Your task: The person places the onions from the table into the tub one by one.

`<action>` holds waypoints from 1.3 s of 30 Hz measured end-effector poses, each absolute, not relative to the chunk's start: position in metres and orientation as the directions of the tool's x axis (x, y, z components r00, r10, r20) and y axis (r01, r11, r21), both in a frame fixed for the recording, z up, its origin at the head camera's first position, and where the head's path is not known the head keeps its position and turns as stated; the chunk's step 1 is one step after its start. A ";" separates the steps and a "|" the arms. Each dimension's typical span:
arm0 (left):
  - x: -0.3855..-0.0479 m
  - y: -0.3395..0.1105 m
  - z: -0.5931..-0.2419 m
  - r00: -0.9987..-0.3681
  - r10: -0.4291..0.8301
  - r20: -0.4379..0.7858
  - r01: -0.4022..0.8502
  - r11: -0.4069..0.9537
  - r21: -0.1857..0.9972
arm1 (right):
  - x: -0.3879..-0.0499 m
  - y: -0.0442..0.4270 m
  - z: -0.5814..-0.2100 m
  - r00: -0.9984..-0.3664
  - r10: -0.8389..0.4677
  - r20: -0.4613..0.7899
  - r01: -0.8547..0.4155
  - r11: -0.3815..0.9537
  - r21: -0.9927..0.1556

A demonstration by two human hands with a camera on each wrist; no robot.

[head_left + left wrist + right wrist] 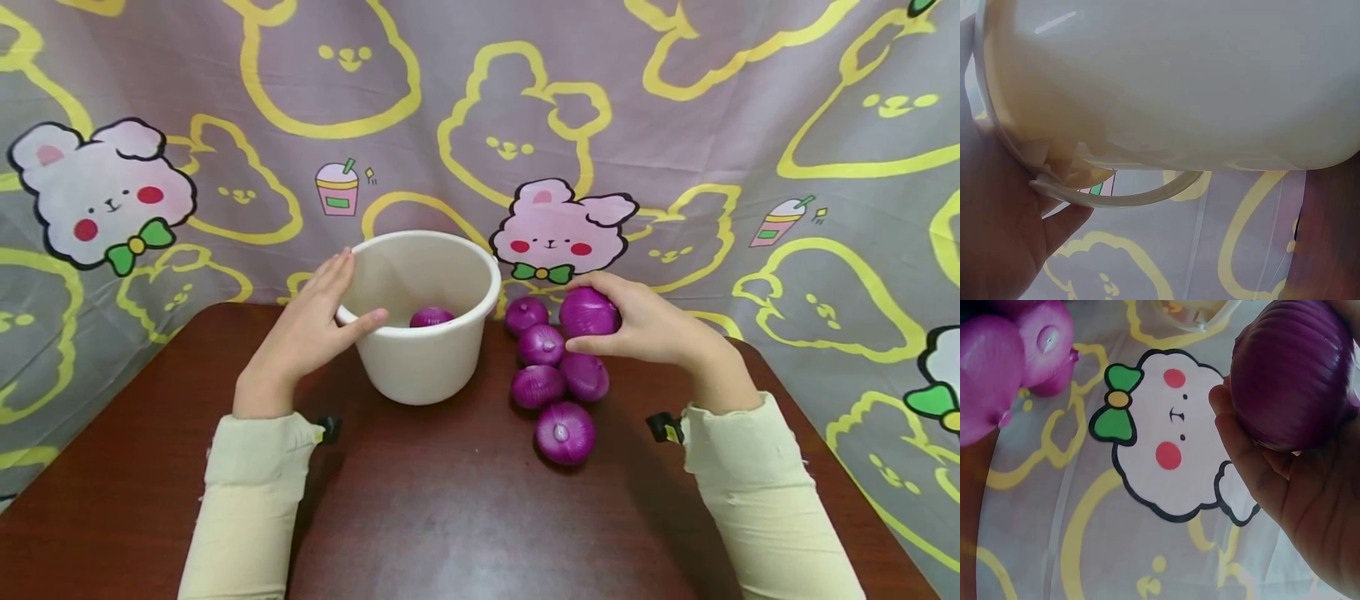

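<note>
A white plastic bucket [422,367] stands on the table, with a purple onion [432,317] partly showing inside it. My left hand [309,321] grips its rim at the left side, thumb over the near edge; in the left wrist view, the bucket wall [1179,81] fills most of the picture. To the right, my right hand [651,327] holds a large purple onion [1294,375] between thumb and fingers, raised over the other onions. Several more purple onions sit close together below it, the nearest onion [566,433] slightly apart at the front.
The dark brown table [442,508] reaches back to a grey curtain [420,100] printed with yellow outlines and cartoon rabbits. A small black device [664,427] sits at the right cuff, another device [328,430] at the left.
</note>
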State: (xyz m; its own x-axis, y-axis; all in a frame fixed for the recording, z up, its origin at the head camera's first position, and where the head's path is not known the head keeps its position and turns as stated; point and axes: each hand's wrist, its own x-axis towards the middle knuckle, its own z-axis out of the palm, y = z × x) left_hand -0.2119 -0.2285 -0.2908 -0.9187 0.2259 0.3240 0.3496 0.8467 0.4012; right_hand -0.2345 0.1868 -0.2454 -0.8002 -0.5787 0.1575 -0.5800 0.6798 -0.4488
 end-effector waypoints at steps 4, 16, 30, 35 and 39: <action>-0.212 -0.229 -0.292 -0.921 0.221 0.321 0.344 0.848 0.402 | -0.237 0.180 -0.246 -0.796 -0.584 0.160 -0.585 0.673 -0.452; -0.211 -0.228 -0.293 -0.919 0.230 0.321 0.352 0.846 0.401 | -0.244 0.159 -0.245 -0.785 -0.600 0.155 -0.591 0.651 -0.476; -0.214 -0.228 -0.292 -0.922 0.215 0.322 0.338 0.851 0.401 | -0.246 0.142 -0.236 -0.757 -0.623 0.198 -0.628 0.608 -0.486; -0.214 -0.229 -0.292 -0.923 0.212 0.323 0.336 0.852 0.402 | -0.245 0.136 -0.232 -0.745 -0.636 0.202 -0.640 0.596 -0.484; -0.214 -0.228 -0.292 -0.917 0.224 0.331 0.351 0.848 0.396 | -0.245 0.132 -0.231 -0.740 -0.641 0.202 -0.644 0.592 -0.484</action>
State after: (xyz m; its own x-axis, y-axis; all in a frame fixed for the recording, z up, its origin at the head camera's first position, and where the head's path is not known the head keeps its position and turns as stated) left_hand -0.2137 -0.2284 -0.2921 -0.9165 0.2241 0.3314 0.3508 0.8485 0.3963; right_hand -0.2448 0.1324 -0.2309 -0.7404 -0.6412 0.2015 -0.6443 0.5917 -0.4844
